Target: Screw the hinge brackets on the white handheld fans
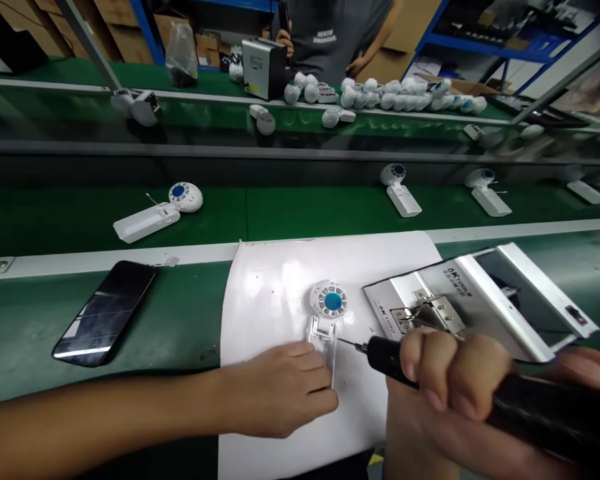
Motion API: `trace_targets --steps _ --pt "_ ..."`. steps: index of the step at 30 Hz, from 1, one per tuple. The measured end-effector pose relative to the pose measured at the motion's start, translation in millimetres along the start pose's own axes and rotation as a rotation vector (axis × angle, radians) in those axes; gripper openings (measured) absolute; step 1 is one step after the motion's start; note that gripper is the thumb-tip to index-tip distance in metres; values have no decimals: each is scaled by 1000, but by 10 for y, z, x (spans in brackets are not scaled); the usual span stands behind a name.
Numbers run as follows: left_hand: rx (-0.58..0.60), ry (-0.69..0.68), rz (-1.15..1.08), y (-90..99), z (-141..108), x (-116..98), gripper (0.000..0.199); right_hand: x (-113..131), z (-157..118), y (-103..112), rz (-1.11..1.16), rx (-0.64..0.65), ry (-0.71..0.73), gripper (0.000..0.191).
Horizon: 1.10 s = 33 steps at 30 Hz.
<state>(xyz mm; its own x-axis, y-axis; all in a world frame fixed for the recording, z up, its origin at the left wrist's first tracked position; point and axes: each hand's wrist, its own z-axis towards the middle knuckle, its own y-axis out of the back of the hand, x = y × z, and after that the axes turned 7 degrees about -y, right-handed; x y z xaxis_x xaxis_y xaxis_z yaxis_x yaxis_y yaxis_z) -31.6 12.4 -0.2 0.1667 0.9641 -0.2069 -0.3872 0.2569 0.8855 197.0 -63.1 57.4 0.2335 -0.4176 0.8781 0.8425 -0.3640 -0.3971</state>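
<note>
My left hand (pixel 287 390) is closed over the flat body of a white plastic device (pixel 321 329), pressing it onto a white sheet (pixel 260 300). The device's round head, with a blue centre ringed by small openings, points away from me. My right hand (pixel 455 380) grips a black electric screwdriver (pixel 390 359) held sideways. Its thin bit points left, and the tip is close to the hinge end of the device's body; I cannot tell if it touches. The fingers of my left hand hide the lower part of the body.
On the right lies a silver screw feeder (pixel 460 300); on the left, a black phone (pixel 105 313). Beyond a pale rail, a green conveyor belt (pixel 280 207) carries several similar devices (pixel 153 217). A co-worker (pixel 335 40) stands across the line, behind rows of white round parts (pixel 395 93).
</note>
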Motion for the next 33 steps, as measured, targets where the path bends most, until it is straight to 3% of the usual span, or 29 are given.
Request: trace_targets --steps 6,8,12,17,21,24,27,30,33 --pt "-55 -33 -30 29 21 84 23 -301 338 -309 91 172 84 68" --pt "-50 -27 -39 19 22 78 24 -335 396 -402 107 148 101 69" --pt "-46 -28 -51 7 18 63 24 -347 423 -554 113 62 61 51" --pt "-48 -31 -49 14 20 66 23 -408 424 -528 72 44 52 56" --pt "-42 -39 -76 22 32 76 20 -459 436 -589 6 99 104 69" --pt "-32 -41 -106 40 45 90 18 -457 441 -786 -52 80 31 56" --pt "-41 -23 -112 57 48 90 17 -475 448 -952 -41 162 -106 56" --pt "-57 0 -131 47 30 69 17 -546 432 -960 -39 252 -182 53" --pt "-61 23 -138 16 1 42 18 -635 367 -866 -78 240 -167 52"
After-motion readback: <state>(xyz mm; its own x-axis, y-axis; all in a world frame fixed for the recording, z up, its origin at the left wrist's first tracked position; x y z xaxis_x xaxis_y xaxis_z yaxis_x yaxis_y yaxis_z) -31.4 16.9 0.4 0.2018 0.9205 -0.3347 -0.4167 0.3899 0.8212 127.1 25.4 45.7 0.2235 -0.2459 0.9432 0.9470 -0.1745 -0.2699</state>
